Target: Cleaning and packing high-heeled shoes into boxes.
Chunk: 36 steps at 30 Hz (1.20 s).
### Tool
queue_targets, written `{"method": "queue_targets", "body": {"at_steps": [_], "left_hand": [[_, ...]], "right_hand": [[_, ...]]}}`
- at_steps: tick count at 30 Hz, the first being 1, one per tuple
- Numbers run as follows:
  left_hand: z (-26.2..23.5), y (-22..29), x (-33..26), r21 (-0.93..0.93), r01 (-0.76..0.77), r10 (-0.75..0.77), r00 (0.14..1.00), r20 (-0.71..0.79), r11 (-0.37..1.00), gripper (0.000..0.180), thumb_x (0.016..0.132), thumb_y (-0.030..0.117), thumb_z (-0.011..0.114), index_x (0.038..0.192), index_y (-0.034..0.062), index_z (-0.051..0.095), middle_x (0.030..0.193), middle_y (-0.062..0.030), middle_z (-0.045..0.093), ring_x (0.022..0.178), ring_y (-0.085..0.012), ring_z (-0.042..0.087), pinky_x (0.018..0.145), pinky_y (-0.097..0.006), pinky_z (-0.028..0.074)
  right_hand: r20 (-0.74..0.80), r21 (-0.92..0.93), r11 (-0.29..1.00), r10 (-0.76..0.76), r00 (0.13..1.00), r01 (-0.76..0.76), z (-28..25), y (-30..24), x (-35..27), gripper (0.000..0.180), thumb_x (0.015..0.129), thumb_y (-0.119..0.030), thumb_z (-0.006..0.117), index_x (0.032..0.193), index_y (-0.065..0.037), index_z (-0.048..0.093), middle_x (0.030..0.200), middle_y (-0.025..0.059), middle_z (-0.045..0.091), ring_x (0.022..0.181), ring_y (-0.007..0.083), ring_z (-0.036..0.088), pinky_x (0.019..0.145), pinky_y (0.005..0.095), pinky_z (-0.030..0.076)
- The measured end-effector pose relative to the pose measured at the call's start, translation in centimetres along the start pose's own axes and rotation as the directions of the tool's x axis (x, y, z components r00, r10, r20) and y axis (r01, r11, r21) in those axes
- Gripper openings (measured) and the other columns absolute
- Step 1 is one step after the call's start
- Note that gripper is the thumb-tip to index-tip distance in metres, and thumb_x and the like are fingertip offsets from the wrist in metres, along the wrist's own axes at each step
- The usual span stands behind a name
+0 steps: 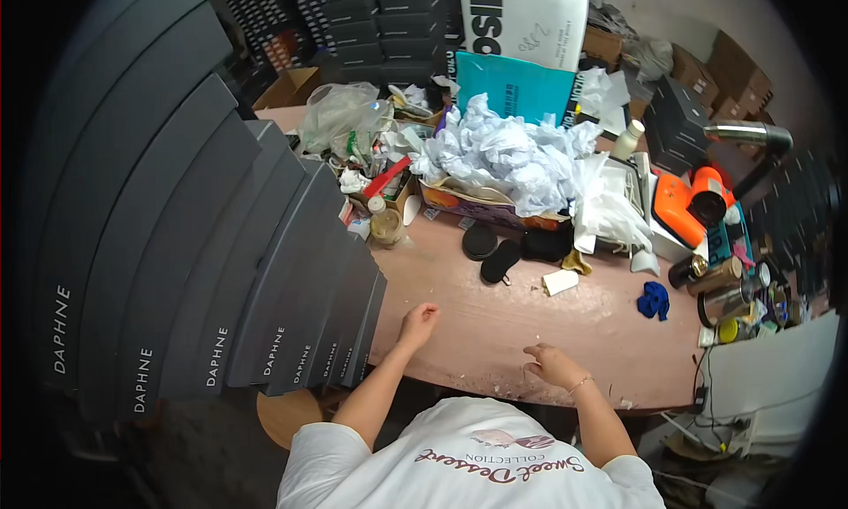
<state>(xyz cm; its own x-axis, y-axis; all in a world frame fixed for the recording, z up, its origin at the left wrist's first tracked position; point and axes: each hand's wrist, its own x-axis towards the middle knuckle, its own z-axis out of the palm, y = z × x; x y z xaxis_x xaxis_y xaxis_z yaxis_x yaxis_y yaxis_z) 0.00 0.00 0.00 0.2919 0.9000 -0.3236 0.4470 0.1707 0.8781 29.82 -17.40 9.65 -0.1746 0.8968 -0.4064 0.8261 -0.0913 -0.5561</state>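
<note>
Above the pink tabletop (477, 341), near its front edge, my left hand (419, 323) is closed, its fingers curled in and no object showing in it. To its right, my right hand (556, 365) is open over the table, index finger stretched out, holding nothing. A thin bracelet circles that wrist. Beyond the hands lie a round black pad (480, 241), a black oval pad (501, 262) and a small white piece (560, 283). A crumpled dark blue cloth (654, 301) rests farther right. Small scraps are scattered along the front edge.
Tall stacked dark shoeboxes (291, 279) crowd my left side. A purple patterned box (477, 204) overflows with crumpled white paper (512, 155). Beside the stack stands a glass bottle (385, 224). An orange tool (678, 210) and several jars (724, 297) sit at the right.
</note>
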Motion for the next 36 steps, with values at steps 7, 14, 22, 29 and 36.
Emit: {"method": "queue_targets", "body": {"at_steps": [7, 14, 22, 29, 36], "left_hand": [[-2.2, 1.4, 4.2, 0.194, 0.07, -0.03, 0.979, -0.203, 0.979, 0.025, 0.087, 0.018, 0.062, 0.105, 0.0012, 0.06, 0.097, -0.0135, 0.063, 0.091, -0.0238, 0.062, 0.08, -0.035, 0.049], [-2.1, -1.7, 10.6, 0.737, -0.145, 0.29, 0.954, -0.071, 0.66, 0.06, 0.087, 0.03, 0.059, 0.137, 0.0048, 0.037, 0.143, -0.021, 0.032, 0.135, -0.0376, 0.024, 0.109, -0.052, 0.019], [-1.7, -2.6, 11.1, 0.827, -0.11, 0.241, 0.97, -0.032, 0.552, 0.068, 0.084, 0.044, 0.056, 0.14, 0.0094, 0.037, 0.146, -0.02, 0.029, 0.138, -0.0354, 0.022, 0.108, -0.06, 0.015], [-2.6, -2.0, 11.2, 0.769, -0.135, 0.259, 0.965, -0.041, 0.625, 0.065, 0.083, 0.04, 0.059, 0.136, 0.0069, 0.043, 0.142, -0.0234, 0.033, 0.133, -0.0398, 0.028, 0.105, -0.061, 0.019], [-2.4, -2.0, 11.4, 0.756, -0.132, 0.254, 0.966, -0.047, 0.641, 0.065, 0.083, 0.041, 0.059, 0.137, 0.007, 0.042, 0.142, -0.0231, 0.033, 0.134, -0.0384, 0.028, 0.106, -0.06, 0.02]], "right_hand": [[0.01, -0.063, 0.915, -0.398, 0.917, 0.398, -11.6, -2.7, 13.0, 0.029, 0.084, -0.017, 0.061, 0.109, -0.003, 0.062, 0.097, 0.018, 0.064, 0.095, 0.0339, 0.061, 0.083, 0.0408, 0.049], [-0.237, -0.16, 0.764, -0.644, 0.727, 0.625, -17.0, -13.6, 32.0, 0.017, 0.08, -0.007, 0.057, 0.094, -0.001, 0.064, 0.092, 0.0177, 0.063, 0.086, 0.0344, 0.062, 0.075, 0.0413, 0.05], [0.013, -0.379, 0.742, -0.594, 0.805, 0.554, -15.3, -18.8, 50.6, 0.018, 0.078, -0.01, 0.058, 0.09, -0.002, 0.069, 0.099, 0.0163, 0.067, 0.093, 0.0313, 0.063, 0.075, 0.0426, 0.05], [0.232, -0.492, 0.684, -0.493, 0.838, 0.539, -14.4, -19.8, 54.1, 0.027, 0.082, -0.017, 0.06, 0.106, -0.007, 0.069, 0.121, 0.0103, 0.057, 0.115, 0.0281, 0.05, 0.091, 0.0449, 0.037], [0.522, -0.524, 0.646, -0.271, 0.809, 0.555, -18.4, -20.2, 52.3, 0.031, 0.078, -0.013, 0.062, 0.108, -0.007, 0.068, 0.111, 0.011, 0.063, 0.105, 0.028, 0.059, 0.086, 0.0444, 0.042]]}}
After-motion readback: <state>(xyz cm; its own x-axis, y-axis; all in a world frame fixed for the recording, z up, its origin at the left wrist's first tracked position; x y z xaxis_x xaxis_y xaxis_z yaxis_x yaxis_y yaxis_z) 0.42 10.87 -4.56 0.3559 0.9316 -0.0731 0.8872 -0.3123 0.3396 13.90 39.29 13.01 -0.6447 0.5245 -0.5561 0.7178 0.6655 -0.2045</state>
